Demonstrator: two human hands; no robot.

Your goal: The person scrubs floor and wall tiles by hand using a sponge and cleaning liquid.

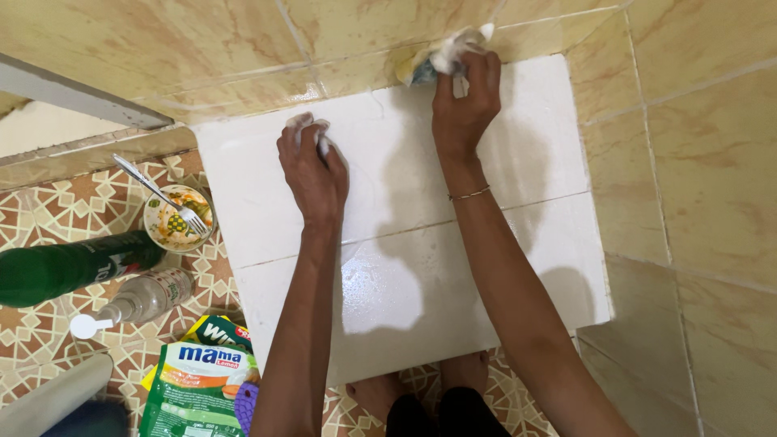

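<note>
Both hands, left hand (pixel 314 171) and right hand (pixel 464 95), press foamy sponges onto the white ledge (pixel 494 267).

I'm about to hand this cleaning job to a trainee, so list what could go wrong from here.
1. The white tiled ledge looks wet and glossy, so the left hand pressing a cloth on it might slide.
2. The right hand scrubs with a sponge at the wall joint; dirty water could run down toward the bare feet, and the patterned floor may turn slippery.
3. The small bowl with a fork sits close beside the ledge and could catch splashes.
</note>
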